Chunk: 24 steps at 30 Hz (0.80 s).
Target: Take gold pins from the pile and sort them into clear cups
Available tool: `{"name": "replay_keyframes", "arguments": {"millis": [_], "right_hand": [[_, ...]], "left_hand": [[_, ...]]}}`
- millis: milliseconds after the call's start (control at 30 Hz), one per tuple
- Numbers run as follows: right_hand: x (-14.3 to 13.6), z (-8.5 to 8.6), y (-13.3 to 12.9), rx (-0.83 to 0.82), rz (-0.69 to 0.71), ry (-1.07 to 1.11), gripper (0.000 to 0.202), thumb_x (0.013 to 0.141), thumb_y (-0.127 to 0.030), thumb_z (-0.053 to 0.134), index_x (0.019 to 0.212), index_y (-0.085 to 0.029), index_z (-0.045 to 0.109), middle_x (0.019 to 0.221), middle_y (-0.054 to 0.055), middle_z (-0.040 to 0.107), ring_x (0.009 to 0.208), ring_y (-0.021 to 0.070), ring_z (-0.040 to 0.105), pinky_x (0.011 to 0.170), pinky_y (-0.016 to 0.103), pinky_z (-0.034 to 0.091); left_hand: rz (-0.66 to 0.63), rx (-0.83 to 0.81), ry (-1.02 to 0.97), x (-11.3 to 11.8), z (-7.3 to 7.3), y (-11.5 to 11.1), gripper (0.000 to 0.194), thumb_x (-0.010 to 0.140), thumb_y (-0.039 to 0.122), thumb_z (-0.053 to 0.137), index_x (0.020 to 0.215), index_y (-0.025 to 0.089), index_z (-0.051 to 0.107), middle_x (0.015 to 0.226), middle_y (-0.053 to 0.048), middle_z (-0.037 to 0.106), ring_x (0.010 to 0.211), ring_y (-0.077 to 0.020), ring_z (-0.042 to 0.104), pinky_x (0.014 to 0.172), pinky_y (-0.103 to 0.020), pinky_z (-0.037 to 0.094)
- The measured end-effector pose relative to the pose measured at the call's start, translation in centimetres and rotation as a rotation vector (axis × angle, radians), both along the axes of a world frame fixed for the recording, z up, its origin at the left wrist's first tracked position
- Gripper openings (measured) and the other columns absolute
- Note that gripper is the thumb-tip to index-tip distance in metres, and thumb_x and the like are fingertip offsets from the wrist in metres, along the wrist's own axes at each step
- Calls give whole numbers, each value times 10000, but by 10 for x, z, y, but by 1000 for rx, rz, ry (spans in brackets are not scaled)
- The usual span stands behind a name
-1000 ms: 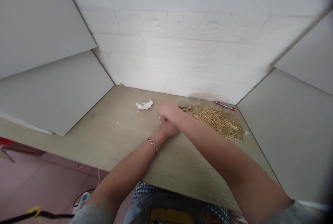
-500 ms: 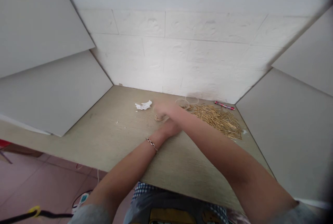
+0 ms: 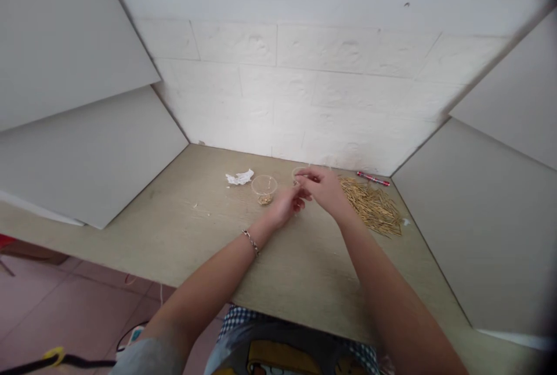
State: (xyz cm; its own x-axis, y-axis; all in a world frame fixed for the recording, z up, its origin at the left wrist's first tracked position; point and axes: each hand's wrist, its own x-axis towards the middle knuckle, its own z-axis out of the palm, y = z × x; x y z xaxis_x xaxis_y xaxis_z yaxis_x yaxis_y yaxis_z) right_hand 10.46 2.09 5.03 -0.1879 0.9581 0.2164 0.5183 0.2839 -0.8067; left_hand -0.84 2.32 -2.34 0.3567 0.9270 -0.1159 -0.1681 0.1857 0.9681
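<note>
My left hand [image 3: 285, 205] is closed above the table, its fingers curled and its fingertips up against those of my right hand. My right hand [image 3: 322, 188] reaches in from the right with thumb and fingers pinched together. Whatever is between the fingers is too small to make out. Just left of my left hand stands a clear round plastic cup [image 3: 264, 186] with some gold-coloured pieces at its bottom. Another clear cup [image 3: 298, 171] shows its rim behind my right fingers, partly hidden. Right of my right hand lies a loose pile of thin gold-coloured pins [image 3: 372, 208].
A crumpled white tissue [image 3: 239, 177] lies left of the cups. Behind the pile rests a red pen [image 3: 373, 178]. White panels [image 3: 435, 218] stand at both sides, and a white brick-pattern wall [image 3: 278, 96] closes off the back of the table [image 3: 209, 253].
My right hand has moved right, from over the left cup to my left fingertips. That cup, hidden before, now shows. My left hand has shifted only slightly.
</note>
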Motion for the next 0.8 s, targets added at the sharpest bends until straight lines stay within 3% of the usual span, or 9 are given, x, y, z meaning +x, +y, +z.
{"name": "replay_keyframes", "arguments": {"millis": [133,400,500,667,800], "right_hand": [[13,-21,-6,-27,-24,161,227,709,-337,537,817,-187,670,799,38,679,751,158,599,705,291,455],[16,-36,-1,35,1,132,217,715,-323,545,835,-193,670,809,30,667,754,151,578,700,280,438],[23,-26,3,36,-8,11,284,720,-384,540,897,-199,664,754,17,636,669,142,544,626,262,414],[24,9,24,18,-187,-316,334,762,-407,479,961,-194,642,768,46,636,660,151,544,590,253,386],[6,23,49,-54,33,-743,214,740,-214,496,847,-182,680,874,93,669,764,177,581,649,266,397]], "left_hand": [[29,-53,-261,-1,6,-4,360,800,513,412,799,171,524,733,-12,536,520,-65,419,492,-208,286],[59,-74,-336,-6,14,-8,244,697,375,632,753,160,531,657,22,458,539,-52,393,504,-180,287],[75,-45,-228,-5,11,-7,243,720,392,590,753,159,531,687,15,485,536,-57,378,509,-190,284],[15,151,214,0,10,-10,248,770,382,502,693,151,544,653,17,509,554,-80,392,532,-210,291],[-130,298,437,3,10,-13,226,778,326,476,655,153,553,610,18,506,590,-102,423,570,-221,327]]}}
